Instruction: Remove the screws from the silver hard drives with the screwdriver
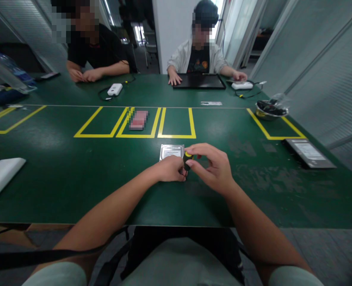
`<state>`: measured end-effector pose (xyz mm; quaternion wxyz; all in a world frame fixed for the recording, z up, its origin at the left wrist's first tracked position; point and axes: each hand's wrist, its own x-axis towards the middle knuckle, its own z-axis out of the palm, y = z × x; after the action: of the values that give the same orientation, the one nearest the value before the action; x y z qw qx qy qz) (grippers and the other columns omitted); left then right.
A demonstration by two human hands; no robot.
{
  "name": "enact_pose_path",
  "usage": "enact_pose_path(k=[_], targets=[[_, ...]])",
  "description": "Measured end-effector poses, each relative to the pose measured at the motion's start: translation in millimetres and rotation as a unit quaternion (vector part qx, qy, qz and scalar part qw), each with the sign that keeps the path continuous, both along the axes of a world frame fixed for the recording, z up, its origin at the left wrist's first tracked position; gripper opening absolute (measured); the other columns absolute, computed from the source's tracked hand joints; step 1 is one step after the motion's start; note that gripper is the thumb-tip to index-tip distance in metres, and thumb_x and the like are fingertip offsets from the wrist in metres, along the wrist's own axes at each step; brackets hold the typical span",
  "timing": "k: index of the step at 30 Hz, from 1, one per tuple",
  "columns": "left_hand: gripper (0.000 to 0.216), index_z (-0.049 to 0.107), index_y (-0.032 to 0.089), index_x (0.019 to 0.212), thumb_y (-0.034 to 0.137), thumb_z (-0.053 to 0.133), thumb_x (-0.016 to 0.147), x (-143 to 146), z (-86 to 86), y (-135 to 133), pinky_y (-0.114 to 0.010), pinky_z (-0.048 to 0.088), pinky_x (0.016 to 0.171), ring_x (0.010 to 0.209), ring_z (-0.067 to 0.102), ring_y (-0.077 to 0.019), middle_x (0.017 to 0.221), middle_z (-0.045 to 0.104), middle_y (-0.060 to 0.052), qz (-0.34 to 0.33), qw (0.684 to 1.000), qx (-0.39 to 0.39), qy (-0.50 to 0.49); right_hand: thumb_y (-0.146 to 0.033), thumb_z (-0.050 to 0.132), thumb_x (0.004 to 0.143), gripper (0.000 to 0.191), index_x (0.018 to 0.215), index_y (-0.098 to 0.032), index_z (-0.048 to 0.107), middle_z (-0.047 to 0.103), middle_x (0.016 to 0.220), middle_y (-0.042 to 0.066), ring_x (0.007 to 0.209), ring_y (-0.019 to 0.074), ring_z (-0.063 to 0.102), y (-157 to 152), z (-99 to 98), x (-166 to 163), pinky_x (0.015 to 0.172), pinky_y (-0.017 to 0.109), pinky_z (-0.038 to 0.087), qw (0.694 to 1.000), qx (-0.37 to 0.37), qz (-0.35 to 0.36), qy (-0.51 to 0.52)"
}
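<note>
A silver hard drive point(172, 151) with a white label lies on the green table in front of me, its near part covered by my left hand. My left hand point(172, 168) is closed over the drive, its fingers curled at the near right side. In my right hand point(213, 165) the thumb and fingers pinch a stubby screwdriver point(188, 160) with a black and yellow handle. The screwdriver stands roughly upright at the drive's right edge, touching or close to my left fingers. Its tip is hidden, so I cannot tell what it meets.
Yellow tape boxes mark the table; one holds a blurred pink item point(138, 120). To the right are a metal bowl point(271, 115) and another drive-like device point(309, 153). A white case point(3, 178) lies left. Two people sit opposite, one touching a dark panel point(200, 81).
</note>
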<state>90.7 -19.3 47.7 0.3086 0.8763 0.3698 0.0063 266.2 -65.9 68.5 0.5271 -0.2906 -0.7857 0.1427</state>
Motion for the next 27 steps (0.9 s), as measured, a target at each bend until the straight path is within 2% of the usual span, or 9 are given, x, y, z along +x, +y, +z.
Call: enact_pose_path(k=[3, 9, 15, 20, 24, 27], targets=[[0.005, 0.068, 0.016, 0.076, 0.02, 0.069, 0.073, -0.1, 0.4, 0.3, -0.025, 0.038, 0.06, 0.07, 0.059, -0.0161, 0.073, 0.067, -0.001, -0.006, 1.0, -0.005, 0.007, -0.023, 0.07, 0.082, 0.02, 0.102, -0.025, 0.069, 0.067, 0.095, 0.004, 0.09, 0.0177, 0.064, 0.4, 0.0, 0.6, 0.077, 0.035, 0.056, 0.999, 0.009, -0.036, 0.006], [0.007, 0.067, 0.015, 0.076, 0.02, 0.07, 0.072, -0.5, -2.2, 1.3, -0.025, 0.038, 0.06, 0.069, 0.06, -0.016, 0.074, 0.068, -0.001, -0.001, 1.0, -0.009, 0.001, -0.014, 0.058, 0.088, 0.028, 0.113, -0.024, 0.067, 0.07, 0.114, 0.006, 0.107, 0.0195, 0.065, -1.2, 2.9, 1.7, 0.093, 0.04, 0.054, 1.0, -0.012, 0.024, 0.003], [0.008, 0.067, 0.016, 0.077, 0.021, 0.07, 0.072, -1.0, -4.9, 1.4, -0.025, 0.039, 0.061, 0.072, 0.06, -0.0168, 0.076, 0.068, -0.001, -0.003, 1.0, -0.004, -0.001, -0.025, 0.071, 0.082, 0.021, 0.103, -0.026, 0.069, 0.067, 0.096, 0.004, 0.09, 0.0177, 0.065, 0.0, 0.8, 1.3, 0.075, 0.034, 0.056, 1.0, 0.002, -0.015, 0.013], [0.008, 0.066, 0.015, 0.076, 0.02, 0.07, 0.071, -0.6, -5.1, 1.9, -0.026, 0.037, 0.06, 0.069, 0.059, -0.0163, 0.074, 0.066, -0.001, -0.002, 1.0, 0.001, -0.001, -0.017, 0.06, 0.088, 0.027, 0.113, -0.025, 0.067, 0.071, 0.11, 0.006, 0.104, 0.0195, 0.066, -1.9, 2.6, 2.1, 0.09, 0.04, 0.055, 1.0, -0.01, 0.026, 0.005], [0.006, 0.067, 0.016, 0.075, 0.02, 0.07, 0.073, -0.1, -1.5, 0.2, -0.026, 0.038, 0.061, 0.072, 0.06, -0.0178, 0.073, 0.066, -0.002, -0.001, 1.0, 0.004, 0.009, -0.018, 0.068, 0.084, 0.025, 0.108, -0.024, 0.068, 0.071, 0.1, 0.004, 0.095, 0.018, 0.066, -0.1, 2.3, 2.1, 0.082, 0.036, 0.055, 1.0, 0.01, 0.02, 0.001], [0.007, 0.067, 0.016, 0.076, 0.021, 0.07, 0.073, -0.1, 0.6, -1.3, -0.026, 0.04, 0.062, 0.075, 0.061, -0.019, 0.075, 0.066, -0.002, 0.001, 1.0, 0.002, 0.013, -0.021, 0.07, 0.082, 0.025, 0.107, -0.024, 0.068, 0.069, 0.099, 0.005, 0.094, 0.0178, 0.065, 1.1, 1.8, 2.4, 0.079, 0.035, 0.054, 1.0, 0.012, 0.012, -0.001]])
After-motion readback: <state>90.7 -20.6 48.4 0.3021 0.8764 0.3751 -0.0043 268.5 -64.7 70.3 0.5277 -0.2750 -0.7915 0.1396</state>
